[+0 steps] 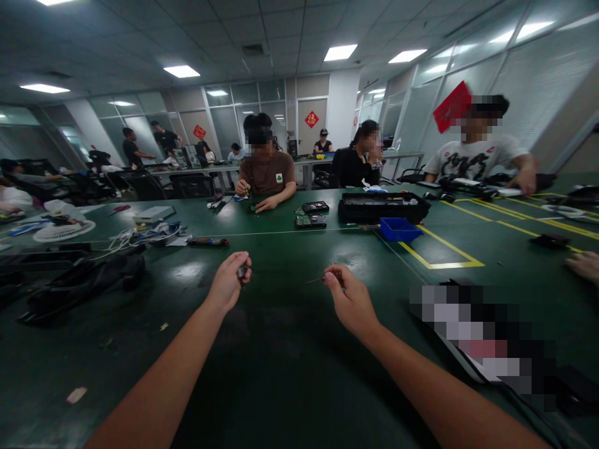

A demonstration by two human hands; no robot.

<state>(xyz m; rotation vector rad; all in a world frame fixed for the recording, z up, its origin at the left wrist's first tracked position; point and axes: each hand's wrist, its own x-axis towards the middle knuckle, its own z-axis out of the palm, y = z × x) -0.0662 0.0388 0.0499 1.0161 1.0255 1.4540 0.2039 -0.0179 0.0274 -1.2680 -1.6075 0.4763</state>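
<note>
Both my arms reach out over a dark green table. My left hand is closed in a pinch on a small dark grey part that I cannot name. My right hand is closed round a thin tool with a reddish handle; its fine metal tip points left towards the left hand. The two hands are apart, a short gap between them, and held a little above the table top.
A blue bin and a black tray sit ahead right, inside yellow floor-tape lines. Circuit boards lie before a seated person. Black bags and cables lie left. Another person's hand rests at far right.
</note>
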